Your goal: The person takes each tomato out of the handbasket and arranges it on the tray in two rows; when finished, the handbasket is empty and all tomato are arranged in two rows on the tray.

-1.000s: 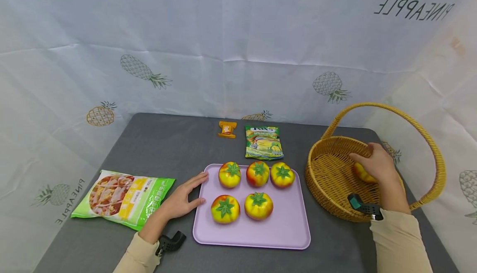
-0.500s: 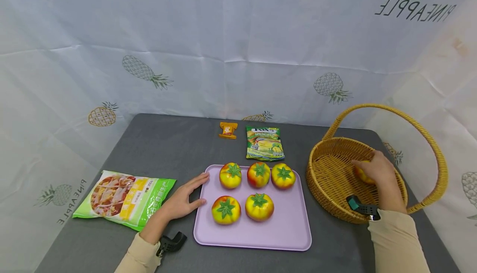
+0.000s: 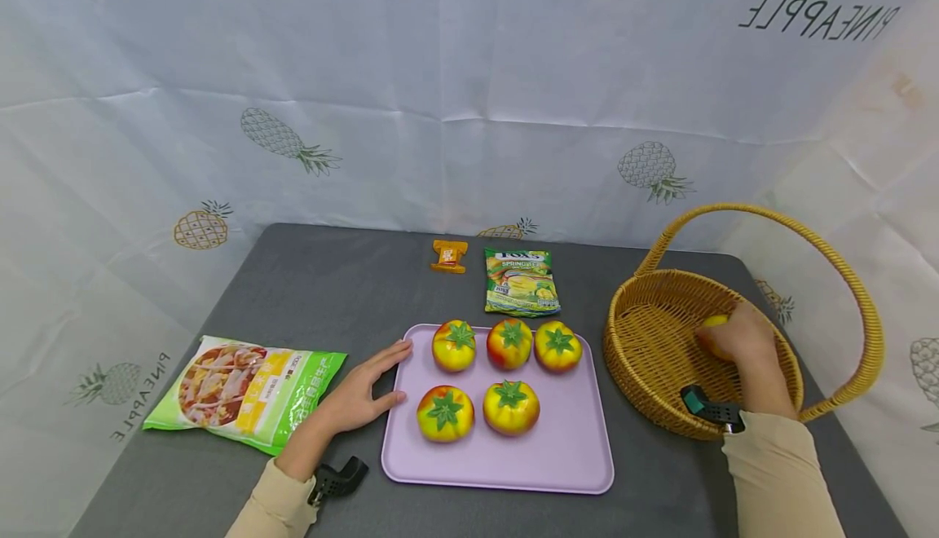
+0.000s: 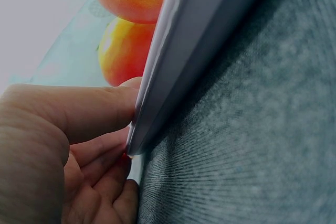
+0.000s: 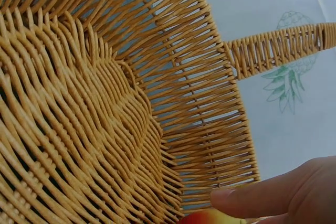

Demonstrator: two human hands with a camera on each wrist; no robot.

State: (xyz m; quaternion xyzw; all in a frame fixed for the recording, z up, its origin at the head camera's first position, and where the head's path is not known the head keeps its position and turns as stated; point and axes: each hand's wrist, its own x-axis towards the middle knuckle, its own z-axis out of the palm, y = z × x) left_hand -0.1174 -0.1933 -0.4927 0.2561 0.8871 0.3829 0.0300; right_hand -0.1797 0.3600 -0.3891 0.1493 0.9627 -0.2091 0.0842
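In the head view my left hand (image 3: 359, 395) rests against the left edge of a lilac tray (image 3: 557, 465), thumb and fingers spread along its rim. Its thumb (image 4: 100, 111) touches that rim in the left wrist view. Several round red-and-yellow fruits with green star-shaped leaves, one of them a front fruit (image 3: 510, 412), sit on the tray. My right hand (image 3: 744, 338) reaches into a wicker basket (image 3: 623, 359) and grips another red-and-yellow fruit (image 3: 713, 334) near its right wall. Most of that fruit is hidden by the hand; its top (image 5: 210, 217) shows below my thumb in the right wrist view.
A green and white food bag (image 3: 245, 391) lies left of my left hand. Behind the tray are a green candy packet (image 3: 521, 281) and a small orange wrapped snack (image 3: 449, 256). The basket's tall handle (image 3: 844, 277) arches over its right side.
My right hand has closed over the fruit in the basket, covering more of it, and the fruit has tilted slightly. The left hand and tray stay in place.
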